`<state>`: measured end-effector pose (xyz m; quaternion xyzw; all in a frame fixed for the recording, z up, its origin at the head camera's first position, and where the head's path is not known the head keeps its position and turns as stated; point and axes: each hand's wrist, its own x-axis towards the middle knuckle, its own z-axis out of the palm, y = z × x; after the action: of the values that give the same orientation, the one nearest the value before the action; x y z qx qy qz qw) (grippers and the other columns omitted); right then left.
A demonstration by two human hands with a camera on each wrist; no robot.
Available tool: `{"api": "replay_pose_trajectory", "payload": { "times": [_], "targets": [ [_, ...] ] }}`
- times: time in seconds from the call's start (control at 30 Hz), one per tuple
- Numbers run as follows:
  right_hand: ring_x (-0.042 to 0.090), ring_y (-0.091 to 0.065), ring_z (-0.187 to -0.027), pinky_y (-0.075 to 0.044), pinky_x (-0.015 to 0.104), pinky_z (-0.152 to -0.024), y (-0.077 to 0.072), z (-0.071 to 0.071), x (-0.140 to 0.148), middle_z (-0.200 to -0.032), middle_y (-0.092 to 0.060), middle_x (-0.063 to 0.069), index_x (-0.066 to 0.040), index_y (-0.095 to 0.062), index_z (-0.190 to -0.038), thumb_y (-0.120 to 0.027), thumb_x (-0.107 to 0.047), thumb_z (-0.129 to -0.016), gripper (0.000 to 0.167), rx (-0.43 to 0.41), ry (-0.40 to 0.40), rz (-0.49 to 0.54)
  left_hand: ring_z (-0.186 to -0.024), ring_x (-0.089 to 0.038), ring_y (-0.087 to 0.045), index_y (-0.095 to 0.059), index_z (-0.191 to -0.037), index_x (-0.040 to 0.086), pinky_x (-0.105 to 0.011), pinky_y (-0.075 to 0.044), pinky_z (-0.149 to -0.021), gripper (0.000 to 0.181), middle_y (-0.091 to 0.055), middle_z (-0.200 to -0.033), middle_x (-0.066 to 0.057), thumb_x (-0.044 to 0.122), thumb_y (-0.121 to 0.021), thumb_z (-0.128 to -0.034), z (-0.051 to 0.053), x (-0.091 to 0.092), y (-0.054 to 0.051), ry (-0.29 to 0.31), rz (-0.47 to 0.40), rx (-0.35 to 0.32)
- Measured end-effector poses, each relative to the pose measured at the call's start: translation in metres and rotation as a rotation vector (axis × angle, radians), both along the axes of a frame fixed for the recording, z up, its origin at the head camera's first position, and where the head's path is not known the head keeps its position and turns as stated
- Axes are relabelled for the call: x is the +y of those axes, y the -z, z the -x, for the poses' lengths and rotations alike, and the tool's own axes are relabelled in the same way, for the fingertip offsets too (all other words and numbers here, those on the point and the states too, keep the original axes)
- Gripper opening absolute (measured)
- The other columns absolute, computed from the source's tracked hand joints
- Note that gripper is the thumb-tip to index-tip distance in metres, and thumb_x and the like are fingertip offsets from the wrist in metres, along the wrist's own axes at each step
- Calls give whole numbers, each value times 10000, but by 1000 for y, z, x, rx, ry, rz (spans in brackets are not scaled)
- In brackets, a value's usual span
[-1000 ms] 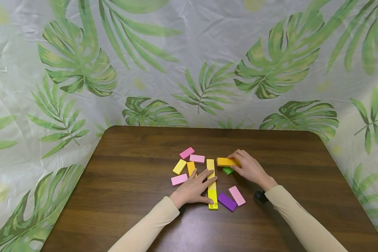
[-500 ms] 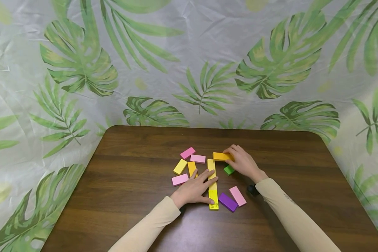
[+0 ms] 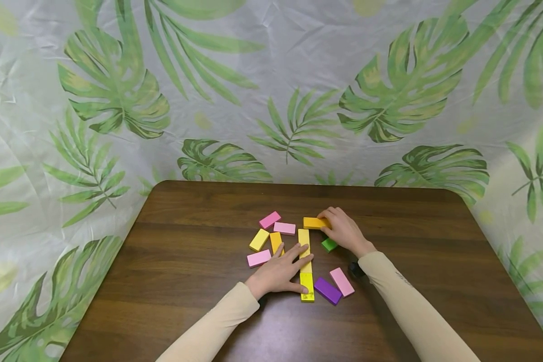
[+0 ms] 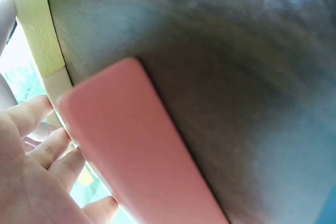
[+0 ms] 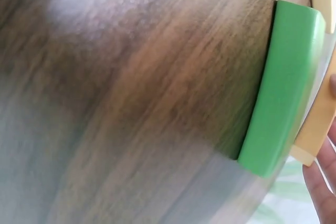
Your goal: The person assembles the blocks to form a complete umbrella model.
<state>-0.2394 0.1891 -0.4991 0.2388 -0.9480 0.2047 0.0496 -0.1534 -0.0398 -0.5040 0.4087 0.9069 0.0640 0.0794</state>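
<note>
Judged part-done: a straight strip of flat yellow blocks (image 3: 305, 268) lay at frame centre, one bright yellow block (image 3: 307, 281) plus a paler length (image 3: 303, 236), its count uncertain beneath the left hand (image 3: 278, 274), which rested spread. The right hand (image 3: 346, 232) pinched one rectangular orange block (image 3: 312, 223) at the strip's upper end; contact unclear. Apparently left, loose on the brown wood-grain tabletop (image 3: 185, 281): light pink blocks (image 3: 342, 282), three; dark pink block (image 3: 269, 219), one; pale yellow block (image 3: 259, 240), one; second orange block (image 3: 276, 240); green block (image 3: 329, 245), one; purple block (image 3: 328, 291), one.

We see smooth, satin-finished blocks (image 3: 311, 222), a wood-grained tabletop (image 3: 199, 226) with a soft gloss, sleeves (image 3: 208, 324) of matt cloth, and a wrinkled, faintly shiny backdrop sheet (image 3: 294, 65).
</note>
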Motion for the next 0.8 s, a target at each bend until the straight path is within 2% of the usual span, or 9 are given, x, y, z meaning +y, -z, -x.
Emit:
{"api": "replay_pose_trajectory", "payload": {
  "times": [0.57, 0.8],
  "targets": [
    [282, -532, -1005, -464, 443, -878, 5, 7, -3, -1067, -612, 109, -18, -656, -1104, -718, -96, -855, 268, -56, 2, -49, -1433, -223, -175, -317, -1512, 187, -521, -149, -1120, 840, -246, -1554, -72, 625, -578, -845, 0, 0, 1, 2, 11, 3],
    [272, -540, -993, -462, 438, -877, 7, 9, -3, -1072, -619, 97, -31, -659, -1110, -715, -88, -859, 264, -62, -8, -76, -1430, -211, -188, -341, -1503, 184, -519, -169, -1117, 826, -255, -1553, -65, 617, -587, -844, 0, 0, -1, 4, 12, 17]
  ]
}}
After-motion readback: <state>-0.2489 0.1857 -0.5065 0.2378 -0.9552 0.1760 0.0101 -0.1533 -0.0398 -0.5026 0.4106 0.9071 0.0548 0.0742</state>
